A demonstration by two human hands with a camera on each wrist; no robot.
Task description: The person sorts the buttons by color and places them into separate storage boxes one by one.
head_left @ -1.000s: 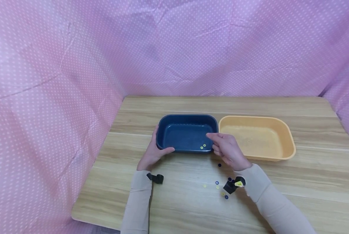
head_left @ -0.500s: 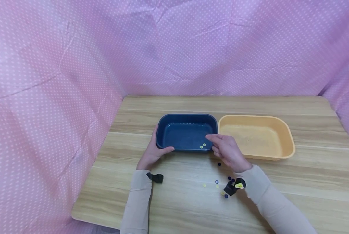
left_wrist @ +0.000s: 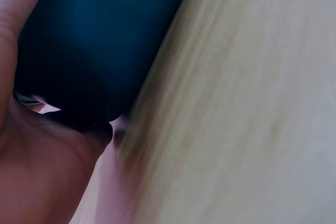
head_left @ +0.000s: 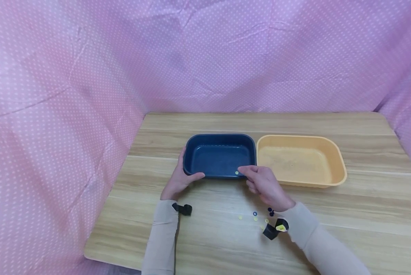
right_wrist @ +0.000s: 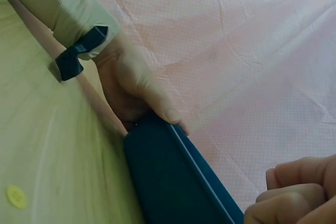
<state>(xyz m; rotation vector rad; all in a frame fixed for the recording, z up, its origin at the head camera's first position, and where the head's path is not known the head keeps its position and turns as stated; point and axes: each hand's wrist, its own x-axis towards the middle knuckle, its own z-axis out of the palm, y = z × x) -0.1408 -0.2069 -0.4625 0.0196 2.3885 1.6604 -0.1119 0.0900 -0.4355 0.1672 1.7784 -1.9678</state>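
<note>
Being steadied, presumably, the blue bin [head_left: 215, 156] was gripped by the left hand [head_left: 179, 180]; near a button [head_left: 237, 173] inside, fingers of the right hand [head_left: 265, 187] were pressed together, whether pinching anything could not be told.

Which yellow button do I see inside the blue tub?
The yellow button beside the right hand, near the dark blue tub's front edge. The other visible yellow buttons lie on the wooden table.
</note>
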